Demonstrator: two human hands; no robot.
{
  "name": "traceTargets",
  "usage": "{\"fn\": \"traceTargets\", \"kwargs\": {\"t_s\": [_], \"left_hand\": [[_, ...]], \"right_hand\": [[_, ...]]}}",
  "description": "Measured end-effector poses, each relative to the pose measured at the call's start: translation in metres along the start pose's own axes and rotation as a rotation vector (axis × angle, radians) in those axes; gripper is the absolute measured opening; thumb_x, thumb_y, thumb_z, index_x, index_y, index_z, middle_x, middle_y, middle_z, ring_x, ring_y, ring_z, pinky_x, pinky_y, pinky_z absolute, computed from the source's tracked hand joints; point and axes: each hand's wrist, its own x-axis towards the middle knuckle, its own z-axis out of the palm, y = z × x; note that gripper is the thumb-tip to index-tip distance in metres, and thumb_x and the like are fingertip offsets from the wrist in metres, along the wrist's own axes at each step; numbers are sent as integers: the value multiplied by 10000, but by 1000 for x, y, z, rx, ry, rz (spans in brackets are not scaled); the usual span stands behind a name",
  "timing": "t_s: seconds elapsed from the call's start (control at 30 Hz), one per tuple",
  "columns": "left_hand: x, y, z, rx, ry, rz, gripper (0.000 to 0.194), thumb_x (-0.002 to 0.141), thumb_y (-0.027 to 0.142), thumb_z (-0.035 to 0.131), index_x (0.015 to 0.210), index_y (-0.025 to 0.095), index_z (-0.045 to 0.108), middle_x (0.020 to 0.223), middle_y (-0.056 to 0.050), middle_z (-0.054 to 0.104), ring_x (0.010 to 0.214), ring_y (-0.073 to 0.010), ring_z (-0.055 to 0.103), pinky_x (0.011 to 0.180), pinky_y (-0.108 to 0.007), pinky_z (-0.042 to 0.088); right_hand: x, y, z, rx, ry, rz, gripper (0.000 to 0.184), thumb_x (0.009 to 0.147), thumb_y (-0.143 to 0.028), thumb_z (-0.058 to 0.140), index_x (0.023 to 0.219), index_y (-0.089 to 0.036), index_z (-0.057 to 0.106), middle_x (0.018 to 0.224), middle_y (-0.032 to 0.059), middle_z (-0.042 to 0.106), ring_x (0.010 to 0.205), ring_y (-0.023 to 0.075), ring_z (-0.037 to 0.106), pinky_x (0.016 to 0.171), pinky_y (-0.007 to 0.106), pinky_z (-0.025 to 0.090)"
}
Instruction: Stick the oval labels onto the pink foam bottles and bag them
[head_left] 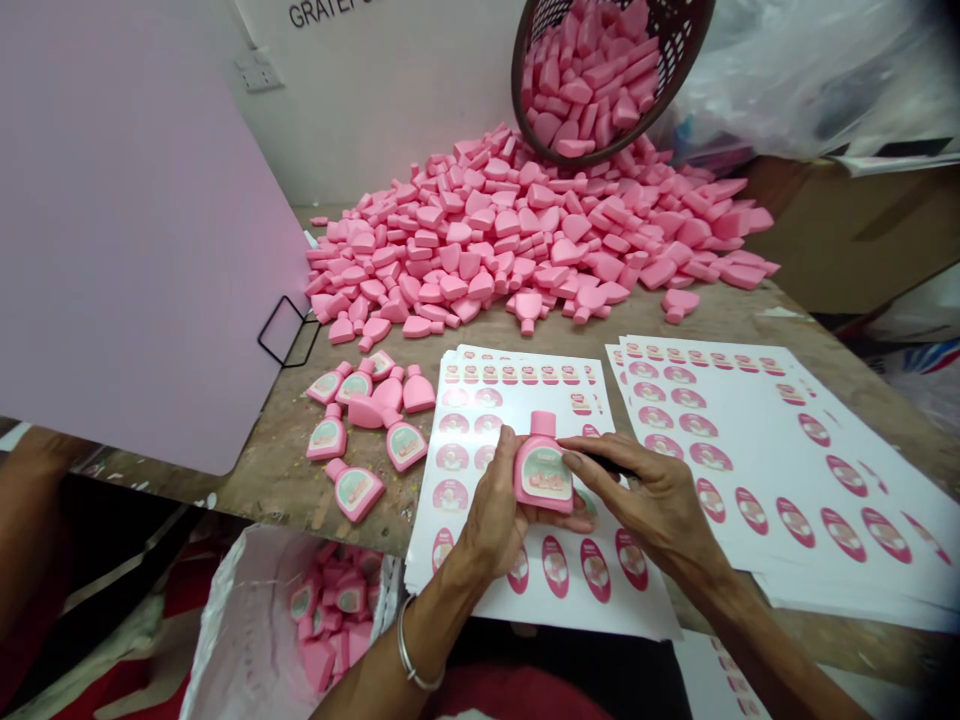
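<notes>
Grip: two hands (491, 510) (649, 490), one pink bottle (544, 470)

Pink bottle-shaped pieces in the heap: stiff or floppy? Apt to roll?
The pink bottle-shaped pieces look stiff, keeping their shape when piled. Flat faces suggest they probably won't roll, though they may slide off one another.

- held bottle (544, 470): over left sheet stack (660, 625)
- loose bottles (367, 425): left of stack
- bottle pile (480, 240): behind stack
- basket (607, 80): farther behind stack
- second sheet stack (780, 460): right of stack
- bag (240, 640): front-left of stack
</notes>
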Motion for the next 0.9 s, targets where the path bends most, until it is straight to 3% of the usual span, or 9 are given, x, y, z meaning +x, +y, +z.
{"fn": "traceTargets", "kwargs": {"t_s": [0.13,0.23,0.33,0.5,0.6,0.67,0.8,0.9], "left_hand": [[1,1,-2,-23,-53,-1,478,893,521,466,988,85,636,789,-104,664,777,-242,673,702,-432,596],[0,1,-6,-3,-123,50,259,824,319,623,997,127,618,832,-48,630,741,-186,654,692,-383,597],[-2,0,-8,41,-189,84,258,761,146,654,1013,147,600,843,-14,595,744,-142,628,733,-351,586],[-4,1,-9,87,-197,81,285,797,158,637,1076,150,582,923,-21,583,757,-113,601,798,-368,573],[-4,3,-11,97,-200,56,325,812,191,644,1123,153,557,978,-44,600,826,-146,624,815,-391,569],[-4,3,-11,97,-218,40,321,813,206,651,1111,147,548,990,-57,614,858,-163,634,827,-395,563],[-6,2,-8,174,-279,-4,374,765,215,701,1103,172,546,941,-29,612,829,-167,652,792,-356,564],[-9,8,-11,297,-258,13,408,751,286,709,1109,176,546,945,-48,632,815,-193,657,701,-332,572]], "right_hand": [[1,1,-1,-3,4,-15,206,821,-400,645,919,-250,746,857,36,717,789,192,644,705,323,524],[1,1,-1,-5,0,-23,199,826,-384,643,932,-249,742,862,31,715,786,183,642,691,311,518],[1,-1,0,-27,13,-41,187,828,-373,641,922,-246,740,844,29,714,769,179,636,681,310,513],[3,0,-3,-133,34,-86,215,841,-395,610,902,-230,734,825,42,719,749,190,642,680,328,516],[7,3,-10,-365,114,-88,310,795,-467,637,930,-203,727,866,84,724,814,259,652,766,427,506],[10,4,-13,-402,138,-30,426,748,-507,668,1040,-198,697,981,108,717,895,295,654,812,465,501],[12,3,-2,-114,-107,133,695,677,-468,729,1303,-245,526,1225,99,634,1024,270,645,805,382,544],[27,13,6,-42,-214,183,652,691,-490,704,1271,-238,548,1217,93,638,1058,269,633,836,377,537]]}}
